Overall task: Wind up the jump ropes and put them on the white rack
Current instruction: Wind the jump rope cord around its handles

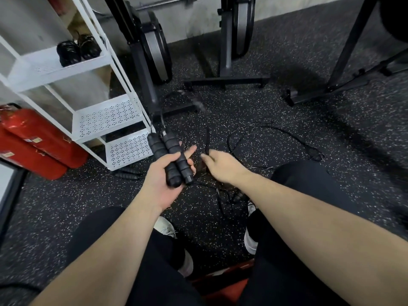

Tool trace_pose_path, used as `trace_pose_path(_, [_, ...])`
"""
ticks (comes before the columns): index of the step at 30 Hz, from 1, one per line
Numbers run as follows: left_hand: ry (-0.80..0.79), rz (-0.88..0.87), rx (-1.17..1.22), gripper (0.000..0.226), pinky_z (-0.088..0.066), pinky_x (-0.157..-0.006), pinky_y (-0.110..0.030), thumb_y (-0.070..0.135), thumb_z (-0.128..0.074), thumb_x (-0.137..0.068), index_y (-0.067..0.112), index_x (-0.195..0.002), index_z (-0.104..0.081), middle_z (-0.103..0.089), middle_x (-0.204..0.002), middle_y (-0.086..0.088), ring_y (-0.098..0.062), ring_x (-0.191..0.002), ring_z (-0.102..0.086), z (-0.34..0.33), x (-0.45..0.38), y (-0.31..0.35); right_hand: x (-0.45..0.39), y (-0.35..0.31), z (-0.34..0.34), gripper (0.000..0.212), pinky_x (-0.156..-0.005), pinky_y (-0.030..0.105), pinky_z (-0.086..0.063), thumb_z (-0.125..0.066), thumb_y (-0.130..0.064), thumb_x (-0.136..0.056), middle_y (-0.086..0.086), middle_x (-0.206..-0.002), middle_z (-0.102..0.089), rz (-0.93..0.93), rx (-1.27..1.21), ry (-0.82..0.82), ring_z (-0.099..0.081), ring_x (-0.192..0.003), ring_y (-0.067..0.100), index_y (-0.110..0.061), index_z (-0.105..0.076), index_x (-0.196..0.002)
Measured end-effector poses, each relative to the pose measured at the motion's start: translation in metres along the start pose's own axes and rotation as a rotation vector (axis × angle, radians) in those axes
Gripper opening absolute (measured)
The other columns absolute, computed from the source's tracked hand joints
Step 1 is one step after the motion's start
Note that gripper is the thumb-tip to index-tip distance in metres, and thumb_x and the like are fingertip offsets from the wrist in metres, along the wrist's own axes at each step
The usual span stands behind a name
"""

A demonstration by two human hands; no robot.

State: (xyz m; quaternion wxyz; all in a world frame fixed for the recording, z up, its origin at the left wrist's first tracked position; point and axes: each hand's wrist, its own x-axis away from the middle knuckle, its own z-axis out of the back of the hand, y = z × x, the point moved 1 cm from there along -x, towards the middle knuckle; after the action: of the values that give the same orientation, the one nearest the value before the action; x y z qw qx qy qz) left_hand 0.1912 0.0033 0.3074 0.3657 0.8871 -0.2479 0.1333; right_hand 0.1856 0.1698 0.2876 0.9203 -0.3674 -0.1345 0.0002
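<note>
Lying far left on the speckled floor (pixel 287 69): two red fire extinguishers (pixel 37 140), just beside the white rack (pixel 66 69). On rack's upper shelf, two wound jump ropes (pixel 77 49), side by side, touching. Lower perforated shelves bare. Under rack's front corner, pair of black handles on floor (pixel 129 174).

Left hand (pixel 164 173), palm up, gripping two black foam handles (pixel 171 159) held together, fingers curled beneath, index finger sticking out straight. Thin cord running up from handle tops toward rack's edge, blurred further out.

Right hand (pixel 220 165), back up, just right of left hand, not touching it. Fingers bent around a thin black cord (pixel 207 140) rising from them; grip partly hidden and blurred, looks pinched.

Beyond and right of right hand, loose black rope (pixel 273 138) sprawled in loops on floor, more tangled below both hands.

Behind, black exercise machines (pixel 154 47) standing against wall.
</note>
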Motion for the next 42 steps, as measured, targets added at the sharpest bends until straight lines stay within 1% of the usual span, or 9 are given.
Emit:
trace_pose_path(9, [0.169,0.077,-0.416,0.041,-0.063,-0.072,-0.038,-0.008,-0.056,-0.094,0.004,-0.133,-0.053,-0.071,-0.102,-0.014,-0.025,-0.076,-0.073,0.006,0.001,-0.025,0.003,-0.016,0.022,0.025,-0.056,0.030,-0.060,-0.040,-0.024,-0.110,0.009,-0.075,-0.074,-0.073,-1.039,0.141,-0.069,-0.059,0.021,-0.009,-0.057,-0.100])
trace_pose_path(18, [0.075,0.038,-0.298,0.034,-0.057,-0.070,-0.034,-0.004,-0.052,-0.092,0.003,-0.125,-0.055,-0.066,-0.087,-0.011,-0.023,-0.071,-0.063,-0.003,-0.004,-0.023,0.003,-0.005,0.031,0.045,-0.084,0.041,-0.059,-0.029,-0.042,-0.110,0.016,-0.120,-0.072,-0.166,-1.293,0.045,-0.067,-0.098,0.023,-0.013,-0.054,-0.135])
trace_pose_path(23, [-0.016,0.071,0.018,0.021,-0.051,-0.071,-0.031,0.003,-0.051,-0.087,0.005,-0.108,-0.054,-0.060,-0.089,-0.010,-0.020,-0.071,-0.056,-0.009,-0.003,-0.010,0.006,-0.001,0.011,0.051,-0.104,0.045,-0.051,-0.047,-0.014,-0.093,0.015,-0.127,-0.068,-0.171,-0.992,-0.195,-0.064,-0.107,0.024,-0.016,-0.043,-0.144])
trace_pose_path(28, [-0.064,0.026,0.189,0.029,-0.050,-0.073,-0.031,0.005,-0.051,-0.088,0.009,-0.116,-0.054,-0.059,-0.092,-0.010,-0.019,-0.071,-0.057,-0.007,0.000,0.002,0.007,0.006,0.006,0.055,-0.101,0.029,-0.043,-0.062,-0.026,-0.096,0.003,-0.139,-0.058,0.009,-0.072,-0.388,-0.057,-0.121,0.020,-0.021,-0.045,-0.147])
trace_pose_path(32, [-0.085,0.012,0.228,0.032,-0.049,-0.076,-0.029,0.004,-0.051,-0.088,0.011,-0.120,-0.051,-0.059,-0.093,-0.010,-0.018,-0.074,-0.056,-0.003,0.003,0.007,0.001,0.025,-0.005,0.037,-0.095,0.032,-0.046,-0.052,-0.048,-0.102,-0.001,-0.127,-0.065,-0.088,0.257,-0.318,-0.060,-0.119,0.024,-0.031,-0.058,-0.134])
trace_pose_path(35, [-0.070,-0.037,0.286,0.036,-0.053,-0.074,-0.032,0.003,-0.052,-0.088,0.009,-0.124,-0.050,-0.063,-0.098,-0.012,-0.020,-0.075,-0.058,-0.002,0.003,0.013,-0.002,0.028,-0.006,0.026,-0.108,0.046,-0.039,-0.045,-0.051,-0.104,-0.006,-0.109,-0.065,-0.015,0.317,-0.215,-0.057,-0.120,0.024,-0.033,-0.064,-0.110])
trace_pose_path(38, [0.025,-0.078,0.241,0.033,-0.053,-0.080,-0.033,0.002,-0.053,-0.090,0.008,-0.122,-0.049,-0.069,-0.120,-0.018,-0.022,-0.078,-0.062,0.002,0.002,0.019,0.002,0.017,-0.011,0.040,-0.120,0.065,-0.015,-0.042,-0.044,-0.106,-0.004,-0.145,-0.055,0.107,0.292,-0.224,-0.041,-0.141,0.019,-0.021,-0.059,-0.135])
trace_pose_path(40, [0.078,-0.033,0.132,0.029,-0.053,-0.082,-0.033,0.001,-0.051,-0.094,0.006,-0.122,-0.051,-0.065,-0.134,-0.022,-0.021,-0.079,-0.064,0.005,0.002,0.016,0.004,0.008,-0.010,0.038,-0.115,0.050,-0.033,-0.042,-0.039,-0.107,0.000,-0.135,-0.061,0.157,0.117,-0.166,-0.054,-0.127,0.020,-0.016,-0.061,-0.130])
trace_pose_path(42, [0.102,0.022,-0.012,0.030,-0.055,-0.080,-0.035,0.001,-0.051,-0.095,0.000,-0.124,-0.056,-0.067,-0.131,-0.021,-0.021,-0.078,-0.068,0.005,0.003,0.008,0.005,-0.001,-0.005,0.028,-0.085,0.028,-0.047,-0.045,-0.034,-0.107,-0.003,-0.108,-0.069,0.125,-0.134,-0.107,-0.063,-0.094,0.012,-0.020,-0.066,-0.119])
